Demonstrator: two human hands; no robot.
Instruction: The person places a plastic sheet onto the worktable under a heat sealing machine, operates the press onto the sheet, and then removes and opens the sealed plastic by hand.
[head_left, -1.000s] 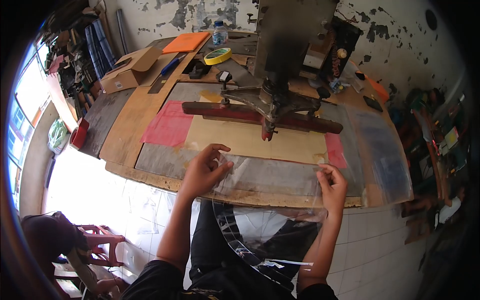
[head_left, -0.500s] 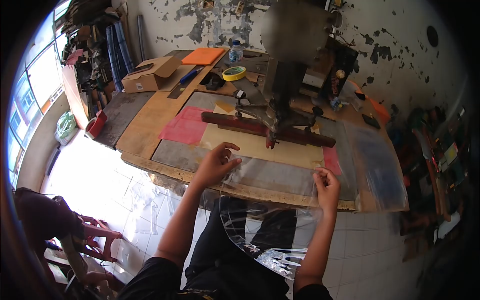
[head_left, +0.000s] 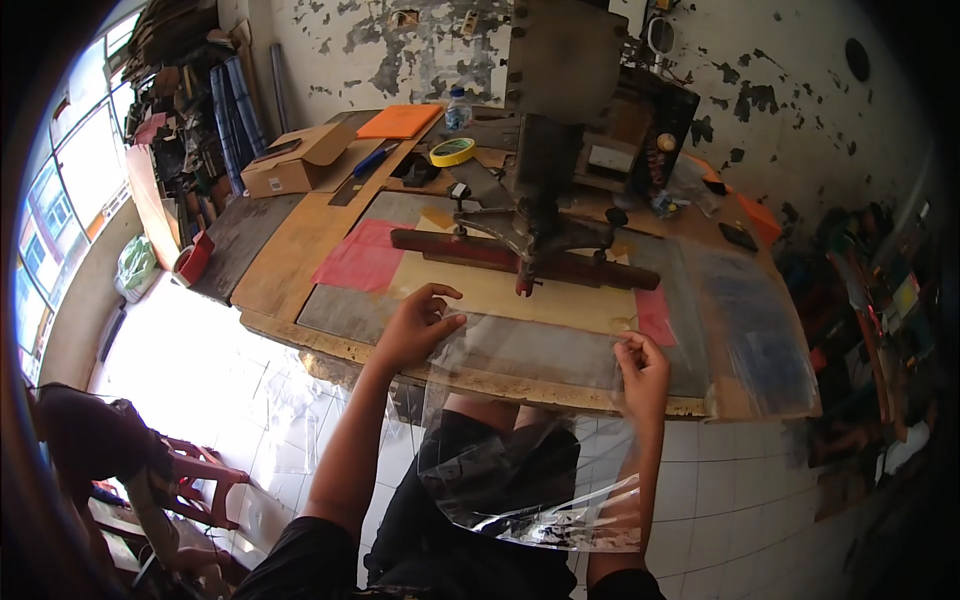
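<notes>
A clear plastic sheet (head_left: 530,450) hangs between my two hands in front of the table edge, its lower part over my lap and catching light. My right hand (head_left: 645,370) is closed, thumb and fingers pinching the sheet's upper right corner. On the other side, my left hand (head_left: 410,330) holds the upper left corner at the thumb, with the index finger raised and curved. Beyond my hands, a dark press bar (head_left: 520,258) stands over a cream sheet (head_left: 480,290) with pink pieces (head_left: 362,255) at its ends.
The press column (head_left: 548,150) rises behind the bar. On the table are a cardboard box (head_left: 295,165), yellow tape roll (head_left: 452,152), orange sheet (head_left: 398,121), water bottle (head_left: 458,112) and plastic sheets (head_left: 755,320) at right. Another person (head_left: 90,450) is at lower left beside a red stool (head_left: 205,480).
The plastic sheet's lower end has swung right and spread out below my hands. Both hands shift slightly left in view, still at its upper corners.
</notes>
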